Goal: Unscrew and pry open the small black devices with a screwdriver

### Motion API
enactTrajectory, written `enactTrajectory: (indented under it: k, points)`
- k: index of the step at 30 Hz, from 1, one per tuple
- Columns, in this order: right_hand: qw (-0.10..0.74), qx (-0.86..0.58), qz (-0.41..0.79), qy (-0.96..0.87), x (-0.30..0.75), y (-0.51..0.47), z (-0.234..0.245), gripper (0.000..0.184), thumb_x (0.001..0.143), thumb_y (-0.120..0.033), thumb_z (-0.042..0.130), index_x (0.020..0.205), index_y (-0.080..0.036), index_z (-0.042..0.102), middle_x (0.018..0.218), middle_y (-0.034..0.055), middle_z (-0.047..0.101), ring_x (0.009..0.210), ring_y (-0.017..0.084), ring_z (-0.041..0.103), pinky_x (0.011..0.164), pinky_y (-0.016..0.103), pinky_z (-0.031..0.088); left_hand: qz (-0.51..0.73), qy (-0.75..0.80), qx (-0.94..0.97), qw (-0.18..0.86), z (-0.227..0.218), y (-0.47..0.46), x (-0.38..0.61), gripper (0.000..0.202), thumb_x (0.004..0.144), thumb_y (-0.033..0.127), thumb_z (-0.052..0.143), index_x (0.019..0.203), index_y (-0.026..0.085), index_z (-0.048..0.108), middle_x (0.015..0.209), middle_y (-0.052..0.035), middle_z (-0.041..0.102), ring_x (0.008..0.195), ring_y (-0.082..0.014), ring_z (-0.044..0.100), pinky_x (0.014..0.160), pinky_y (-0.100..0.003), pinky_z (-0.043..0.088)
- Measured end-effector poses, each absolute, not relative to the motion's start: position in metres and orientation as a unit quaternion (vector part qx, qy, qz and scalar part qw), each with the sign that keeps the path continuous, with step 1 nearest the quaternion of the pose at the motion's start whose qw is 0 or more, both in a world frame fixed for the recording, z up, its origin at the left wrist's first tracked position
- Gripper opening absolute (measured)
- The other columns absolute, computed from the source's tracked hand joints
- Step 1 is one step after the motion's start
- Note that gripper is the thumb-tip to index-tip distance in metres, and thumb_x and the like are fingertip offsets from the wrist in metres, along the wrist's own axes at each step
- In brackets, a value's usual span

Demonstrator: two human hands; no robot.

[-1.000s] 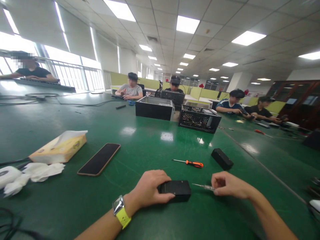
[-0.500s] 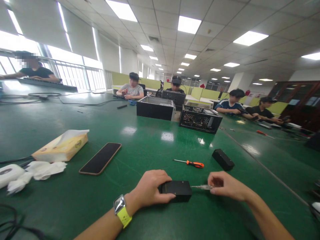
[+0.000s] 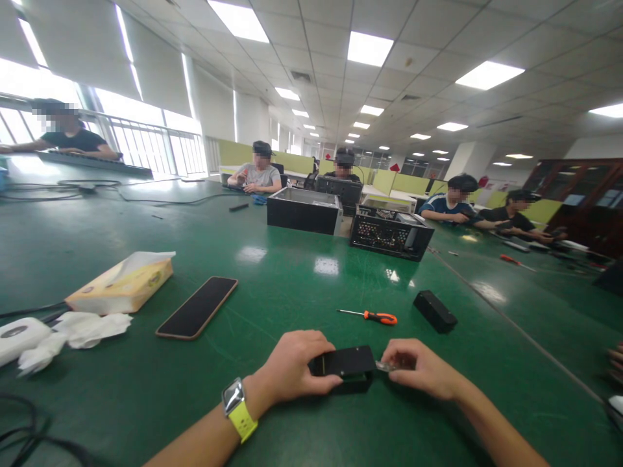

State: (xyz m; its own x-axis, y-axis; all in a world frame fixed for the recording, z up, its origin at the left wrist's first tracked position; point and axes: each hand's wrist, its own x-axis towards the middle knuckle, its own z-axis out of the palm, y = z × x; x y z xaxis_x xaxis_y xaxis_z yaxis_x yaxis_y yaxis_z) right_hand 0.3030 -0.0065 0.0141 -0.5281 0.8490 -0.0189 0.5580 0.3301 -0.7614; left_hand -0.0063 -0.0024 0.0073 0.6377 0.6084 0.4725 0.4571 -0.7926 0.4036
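My left hand (image 3: 291,368), with a yellow-strapped watch (image 3: 236,410) on its wrist, grips a small black box (image 3: 346,367) on the green table (image 3: 292,279), fingers closed round its left end. The box's lid is lifted at the right side. My right hand (image 3: 419,371) is pinched on a thin silver tool (image 3: 385,366) whose tip is pushed in at the box's right edge. An orange-handled screwdriver (image 3: 374,316) lies just beyond the box, and a second black box (image 3: 435,311) rests further right.
A dark phone (image 3: 197,307), a tissue box (image 3: 121,285) and crumpled tissues (image 3: 78,331) lie to the left. Two open computer cases (image 3: 345,222) stand mid-table. Several people sit at the far side and right. Cables (image 3: 29,441) trail at the lower left.
My right hand moved left with the thin tool until its tip reached the box's right edge, and the lid has lifted there. My left hand stayed put.
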Motion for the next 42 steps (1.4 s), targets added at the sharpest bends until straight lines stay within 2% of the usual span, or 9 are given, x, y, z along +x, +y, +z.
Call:
enactTrajectory:
  k: [8,12,16,20,22,24,26,32,42]
  points:
    - [0.218,-0.471,0.293,-0.803,0.295,-0.009,0.015,0.013,0.075,-0.018,0.064,0.085,-0.020,0.071,0.082,0.0018,0.068,0.076,0.019,0.058,0.072,0.029,0.042,0.356,0.308,0.872,0.132,0.011,-0.003,-0.010,0.034,0.079,0.042,0.071,0.098,0.014,0.070,0.088,-0.0079,0.069,0.079,-0.0217,0.064,0.070,-0.030,0.051]
    - [0.261,-0.489,0.269,-0.788,0.308,0.000,0.012,0.008,0.074,-0.013,0.051,0.076,-0.020,0.054,0.072,-0.0004,0.061,0.070,0.017,0.054,0.067,0.028,0.040,0.351,0.304,0.876,0.131,0.013,-0.004,-0.010,0.032,0.078,0.041,0.070,0.097,0.015,0.070,0.088,-0.0079,0.070,0.079,-0.0219,0.064,0.070,-0.030,0.051]
    - [0.304,-0.499,0.256,-0.770,0.313,0.006,0.008,0.012,0.082,-0.016,0.037,0.072,-0.022,0.039,0.068,-0.0027,0.047,0.064,0.015,0.044,0.063,0.028,0.036,0.327,0.303,0.886,0.124,0.012,-0.005,-0.009,0.035,0.076,0.042,0.071,0.098,0.015,0.070,0.088,-0.0077,0.070,0.080,-0.0228,0.065,0.073,-0.031,0.052]
    - [0.289,-0.491,0.268,-0.777,0.296,-0.001,0.008,0.009,0.086,-0.028,0.050,0.082,-0.020,0.051,0.067,-0.0047,0.041,0.062,0.014,0.039,0.060,0.026,0.032,0.308,0.306,0.893,0.122,0.011,-0.005,-0.007,0.037,0.075,0.045,0.072,0.098,0.016,0.071,0.088,-0.0072,0.071,0.080,-0.0232,0.065,0.074,-0.031,0.051]
    - [0.266,-0.480,0.285,-0.786,0.285,-0.007,0.007,0.025,0.082,-0.036,0.061,0.100,-0.019,0.059,0.066,-0.0057,0.042,0.061,0.013,0.039,0.058,0.025,0.030,0.302,0.299,0.896,0.125,0.011,-0.004,-0.007,0.038,0.076,0.047,0.072,0.098,0.016,0.071,0.088,-0.0069,0.071,0.080,-0.0230,0.065,0.073,-0.031,0.051]
    - [0.245,-0.464,0.302,-0.796,0.276,-0.012,0.005,0.048,0.078,-0.044,0.068,0.118,-0.018,0.059,0.068,-0.0054,0.045,0.061,0.013,0.041,0.057,0.025,0.029,0.300,0.294,0.898,0.128,0.012,-0.004,-0.007,0.039,0.076,0.049,0.071,0.098,0.016,0.071,0.088,-0.0066,0.071,0.080,-0.0227,0.065,0.073,-0.030,0.051]
    - [0.231,-0.455,0.301,-0.806,0.269,-0.015,0.003,0.061,0.074,-0.050,0.072,0.125,-0.020,0.059,0.071,-0.0041,0.049,0.063,0.014,0.044,0.058,0.025,0.029,0.297,0.295,0.899,0.130,0.012,-0.003,-0.008,0.041,0.075,0.051,0.072,0.098,0.017,0.071,0.087,-0.0064,0.071,0.079,-0.0225,0.066,0.072,-0.030,0.050]
    - [0.212,-0.465,0.257,-0.820,0.259,-0.018,-0.001,0.053,0.074,-0.046,0.075,0.120,-0.024,0.066,0.075,-0.0026,0.057,0.068,0.016,0.051,0.067,0.028,0.034,0.292,0.294,0.900,0.132,0.013,-0.002,-0.010,0.042,0.074,0.053,0.073,0.098,0.018,0.071,0.087,-0.0060,0.072,0.079,-0.0225,0.067,0.073,-0.029,0.050]
    - [0.255,-0.437,0.274,-0.818,0.259,-0.016,-0.002,0.050,0.072,-0.045,0.076,0.115,-0.020,0.067,0.068,-0.0050,0.051,0.061,0.012,0.046,0.059,0.025,0.032,0.278,0.317,0.895,0.146,0.013,-0.004,-0.008,0.039,0.076,0.048,0.073,0.099,0.017,0.073,0.087,-0.0073,0.072,0.079,-0.0232,0.068,0.072,-0.030,0.051]
